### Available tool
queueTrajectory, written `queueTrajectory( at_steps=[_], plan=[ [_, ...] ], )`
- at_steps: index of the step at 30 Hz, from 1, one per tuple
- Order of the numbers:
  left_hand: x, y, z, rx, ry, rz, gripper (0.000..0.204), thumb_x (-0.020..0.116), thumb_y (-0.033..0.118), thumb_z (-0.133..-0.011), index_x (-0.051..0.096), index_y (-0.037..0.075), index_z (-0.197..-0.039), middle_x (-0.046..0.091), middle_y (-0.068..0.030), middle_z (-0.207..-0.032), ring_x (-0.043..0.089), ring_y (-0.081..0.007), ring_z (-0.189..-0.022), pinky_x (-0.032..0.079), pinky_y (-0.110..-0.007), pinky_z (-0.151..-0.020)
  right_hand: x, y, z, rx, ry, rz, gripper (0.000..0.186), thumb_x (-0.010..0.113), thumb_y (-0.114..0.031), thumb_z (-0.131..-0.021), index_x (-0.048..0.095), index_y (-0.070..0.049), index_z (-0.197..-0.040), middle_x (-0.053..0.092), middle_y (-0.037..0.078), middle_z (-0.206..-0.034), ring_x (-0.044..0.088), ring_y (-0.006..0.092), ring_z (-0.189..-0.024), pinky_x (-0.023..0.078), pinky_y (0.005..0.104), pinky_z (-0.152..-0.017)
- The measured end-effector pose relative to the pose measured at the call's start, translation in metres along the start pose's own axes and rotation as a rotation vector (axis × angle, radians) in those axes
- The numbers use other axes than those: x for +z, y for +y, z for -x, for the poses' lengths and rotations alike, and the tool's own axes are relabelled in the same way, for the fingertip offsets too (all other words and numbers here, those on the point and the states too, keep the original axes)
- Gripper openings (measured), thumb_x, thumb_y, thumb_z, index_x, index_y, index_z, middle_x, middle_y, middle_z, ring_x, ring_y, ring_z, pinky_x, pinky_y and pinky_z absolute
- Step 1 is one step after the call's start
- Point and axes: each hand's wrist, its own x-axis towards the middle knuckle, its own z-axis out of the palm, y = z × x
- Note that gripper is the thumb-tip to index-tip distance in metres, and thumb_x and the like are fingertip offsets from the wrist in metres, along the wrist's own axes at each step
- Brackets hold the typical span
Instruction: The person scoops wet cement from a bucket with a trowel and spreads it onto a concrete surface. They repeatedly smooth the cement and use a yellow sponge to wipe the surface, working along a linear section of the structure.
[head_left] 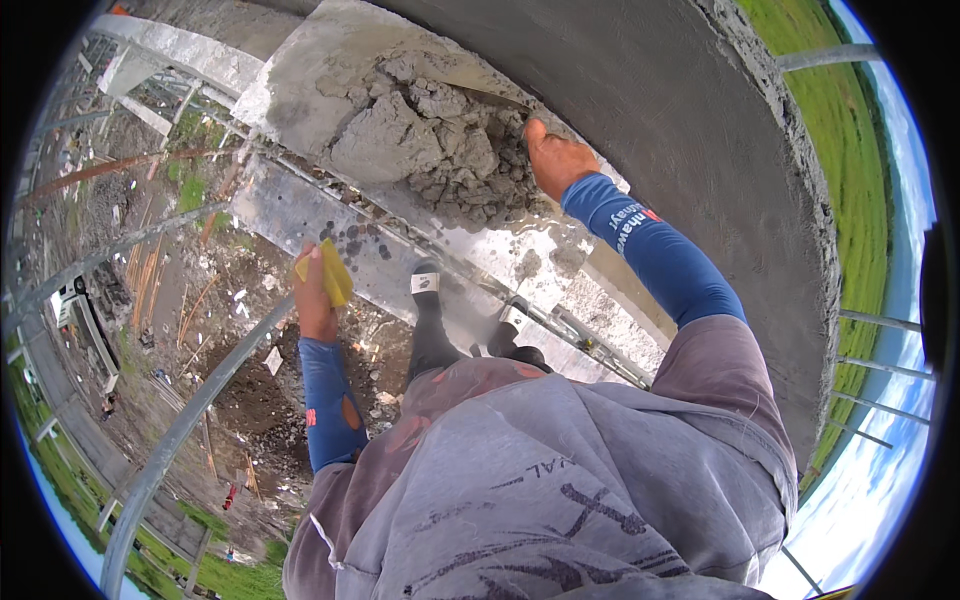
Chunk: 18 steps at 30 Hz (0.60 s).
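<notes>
My right hand [558,160] is closed at the right edge of a heap of wet grey mortar [400,140]. A thin blade, which looks like a trowel [488,96], runs from the fist along the heap's far side; its handle is hidden in my fingers. The mortar lies on a pale, cement-stained board [300,90]. My left hand [316,295] is out to the left, closed around a yellow sponge-like block [338,275], apart from the mortar. Both forearms wear blue sleeves.
A curved wall of smooth grey plaster [700,130] rises on the right. My feet stand on a metal scaffold plank [375,270] spotted with mortar. A pipe rail [190,410] bends past on the left. Rubble-strewn ground [250,400] and a parked truck [88,330] lie far below.
</notes>
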Motion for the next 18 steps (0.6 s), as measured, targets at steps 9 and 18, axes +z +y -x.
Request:
queueTrajectory(
  at_steps=[9,18],
  plan=[
    [0.05,0.032,-0.015,0.057,-0.188,-0.029,0.06,0.07,0.042,-0.101,0.052,0.004,-0.144,0.062,-0.0102,-0.128,0.062,-0.019,-0.11,0.053,-0.034,-0.095,-0.028,0.0,-0.002,0.018,0.013,-0.056,0.035,0.061,-0.005,-0.095,0.044,0.002,-0.125,0.075,0.029,-0.104,0.076,0.0423,-0.098,0.061,0.051,-0.081],
    [-0.015,0.03,-0.009,-0.028,0.057,0.014,0.057,0.068,0.04,-0.103,0.051,0.005,-0.145,0.062,-0.0096,-0.124,0.064,-0.0204,-0.107,0.055,-0.036,-0.09,-0.066,-0.062,-0.05,-0.175,-0.127,-0.085,0.047,0.06,0.002,-0.091,0.042,0.005,-0.135,0.074,0.031,-0.104,0.075,0.0455,-0.1,0.06,0.053,-0.086]
  ],
)
